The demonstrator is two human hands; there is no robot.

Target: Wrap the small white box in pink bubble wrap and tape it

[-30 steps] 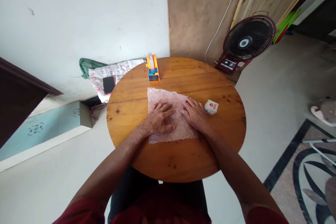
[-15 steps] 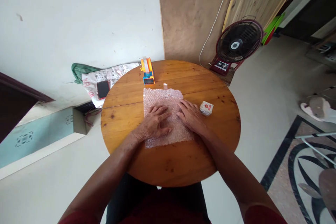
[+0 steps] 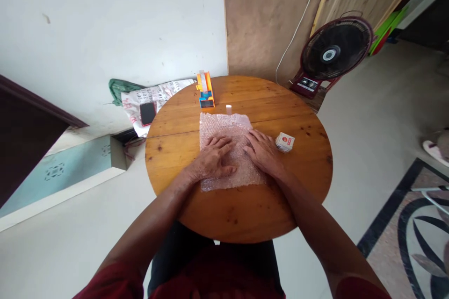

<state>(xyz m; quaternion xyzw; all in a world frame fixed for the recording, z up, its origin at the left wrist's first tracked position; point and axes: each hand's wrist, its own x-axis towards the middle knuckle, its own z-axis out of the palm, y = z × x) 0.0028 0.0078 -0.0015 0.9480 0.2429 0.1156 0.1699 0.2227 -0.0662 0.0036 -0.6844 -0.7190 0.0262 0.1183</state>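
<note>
A sheet of clear bubble wrap lies flat on the round wooden table. On its left half rests my left hand, palm down with the fingers spread. My right hand lies flat across its right edge, fingers stretched out. A small white box with a red mark stands just right of my right hand, apart from it. Beyond the sheet's far edge, a short strip of tape shows. Farther back is an orange and blue tape dispenser.
An electric fan stands behind the table at the right, its white cable running up the wall panel. Left of the table, a dark phone-like object lies on a printed white sack. A pale blue cabinet is at the left.
The whole view has shifted, so the table and everything on it appear a little farther right and higher. Both hands stay flat on the bubble wrap in nearly the same pose.
</note>
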